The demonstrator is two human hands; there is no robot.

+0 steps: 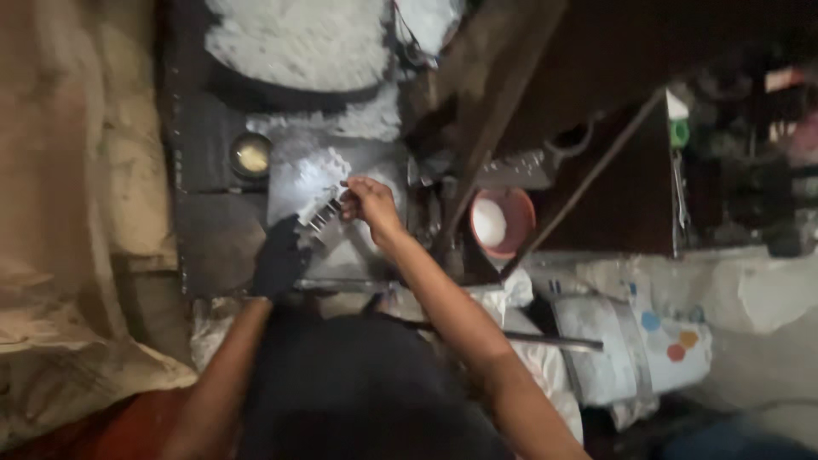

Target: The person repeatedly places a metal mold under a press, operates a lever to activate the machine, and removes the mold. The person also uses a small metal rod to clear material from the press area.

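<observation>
surface: powder-dusted metal bench (213, 153) | room: dim | left hand (279, 260) and right hand (368, 203) grips closed on metal piece (322, 213)

Small metal piece (322, 213) between hands blurred; white heap (298, 38) cut off.

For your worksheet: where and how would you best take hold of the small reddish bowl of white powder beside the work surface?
Grip the reddish bowl by its rim, probably coming from above on the near side. It sits upright and open, so a level lift keeps the powder in. Dark struts cross close beside it, limiting sideways approach.
</observation>
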